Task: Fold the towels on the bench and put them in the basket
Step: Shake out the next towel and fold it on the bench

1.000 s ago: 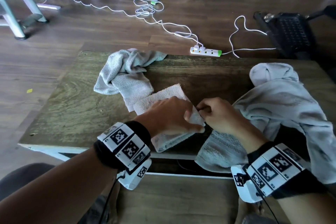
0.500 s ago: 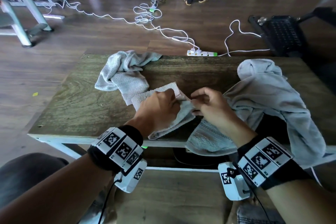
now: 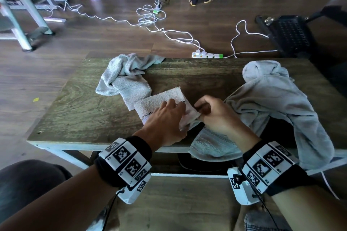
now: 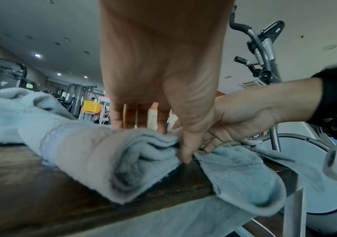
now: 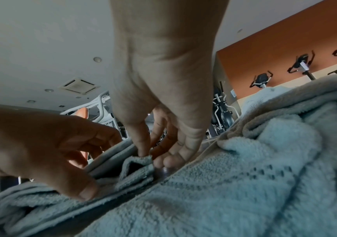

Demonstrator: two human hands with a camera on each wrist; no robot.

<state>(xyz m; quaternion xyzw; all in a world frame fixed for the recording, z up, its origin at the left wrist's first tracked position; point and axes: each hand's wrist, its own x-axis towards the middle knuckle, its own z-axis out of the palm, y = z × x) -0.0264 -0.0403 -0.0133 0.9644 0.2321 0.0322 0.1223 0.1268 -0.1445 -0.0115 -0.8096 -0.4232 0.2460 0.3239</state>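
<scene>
A small pale folded towel (image 3: 161, 98) lies mid-bench on the wooden bench (image 3: 84, 114). My left hand (image 3: 169, 116) lies on it with straight fingers (image 4: 130, 117) pressing its top, while the thumb (image 4: 185, 152) sits against its right edge. Just to the right, my right hand (image 3: 210, 112) pinches a corner of that towel (image 5: 141, 160) between thumb and fingertips. In the left wrist view the folded towel (image 4: 106, 160) shows as several stacked layers. I cannot tell which thing here is the basket.
A crumpled grey towel (image 3: 124, 78) sits at the bench's back left. A large grey towel (image 3: 272, 99) is heaped on the right, and another towel (image 3: 212, 146) hangs over the front edge. On the floor lie white cables, a power strip (image 3: 206, 55) and a black perforated object (image 3: 289, 35).
My left hand has spread flatter over the folded towel and its near end is drawn in tighter. The right hand stays pinched at the towel's right corner. The other towels have not moved.
</scene>
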